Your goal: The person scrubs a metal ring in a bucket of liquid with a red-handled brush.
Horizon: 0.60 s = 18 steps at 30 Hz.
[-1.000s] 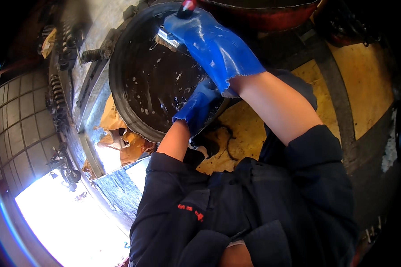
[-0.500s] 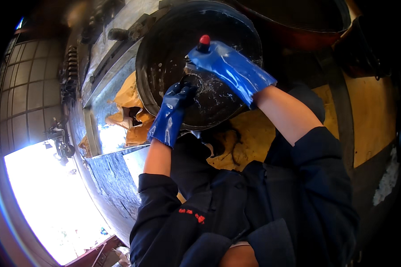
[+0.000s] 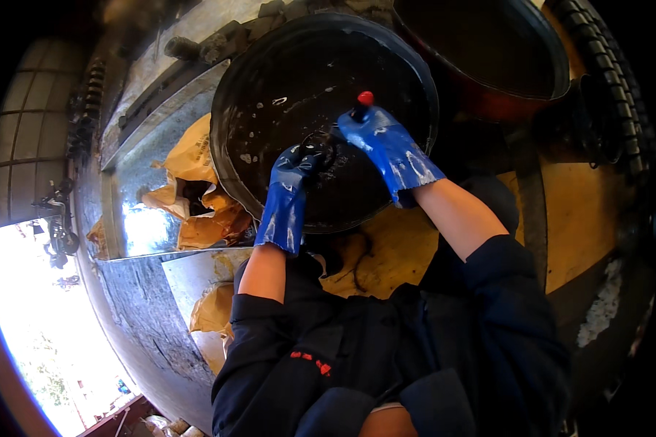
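Observation:
A wide, dark round tub stands in front of me with dark, wet-looking liquid and light flecks in it. Both my hands wear blue rubber gloves and are over this tub. My right hand is closed round a tool with a black, red-ended handle; its working end is hard to make out beside the left fingers. In my left hand, the fingers are curled about a dark, roundish part, which blends into the tub's dark interior.
A second round container, reddish outside, stands at the upper right near a treaded tyre. Left of the tub, a torn brown paper bag lies in a metal tray. Yellowish boarding shows below the tub.
The view has shifted, showing the tyre and more of the second container. Within the tub, my right hand and its tool have moved rightward, away from the left hand. Both hands keep their grip.

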Tool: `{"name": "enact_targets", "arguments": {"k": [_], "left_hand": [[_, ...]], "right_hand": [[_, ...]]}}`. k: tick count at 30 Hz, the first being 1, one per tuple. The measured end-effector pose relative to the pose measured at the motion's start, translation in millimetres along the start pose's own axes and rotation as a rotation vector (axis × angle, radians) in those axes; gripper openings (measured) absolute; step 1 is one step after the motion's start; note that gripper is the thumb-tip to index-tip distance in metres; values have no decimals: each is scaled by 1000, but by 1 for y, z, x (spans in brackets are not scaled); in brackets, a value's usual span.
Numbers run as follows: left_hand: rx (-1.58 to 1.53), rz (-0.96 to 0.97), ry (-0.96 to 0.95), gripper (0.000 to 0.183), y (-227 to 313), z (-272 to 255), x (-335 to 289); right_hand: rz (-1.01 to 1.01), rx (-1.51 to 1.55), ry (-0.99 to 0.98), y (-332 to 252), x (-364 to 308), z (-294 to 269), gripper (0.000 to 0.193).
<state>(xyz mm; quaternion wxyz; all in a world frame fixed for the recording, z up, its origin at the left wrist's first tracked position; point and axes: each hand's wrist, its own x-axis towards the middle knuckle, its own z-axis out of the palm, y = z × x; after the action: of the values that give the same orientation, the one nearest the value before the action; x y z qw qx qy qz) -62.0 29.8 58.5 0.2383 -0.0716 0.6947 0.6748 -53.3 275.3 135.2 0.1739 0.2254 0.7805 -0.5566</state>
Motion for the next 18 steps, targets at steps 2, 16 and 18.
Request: {"name": "enact_targets", "arguments": {"k": [2,16,18], "left_hand": [[-20,132,88,29,-3,4,7],[-307,-40,190,26,35,-14,-10],[-284,-55,208,29,32,-28,-10]], "right_hand": [[8,-25,82,10,12,2,36],[-380,105,153,34,25,40,21],[-286,34,135,27,30,38,25]]}}
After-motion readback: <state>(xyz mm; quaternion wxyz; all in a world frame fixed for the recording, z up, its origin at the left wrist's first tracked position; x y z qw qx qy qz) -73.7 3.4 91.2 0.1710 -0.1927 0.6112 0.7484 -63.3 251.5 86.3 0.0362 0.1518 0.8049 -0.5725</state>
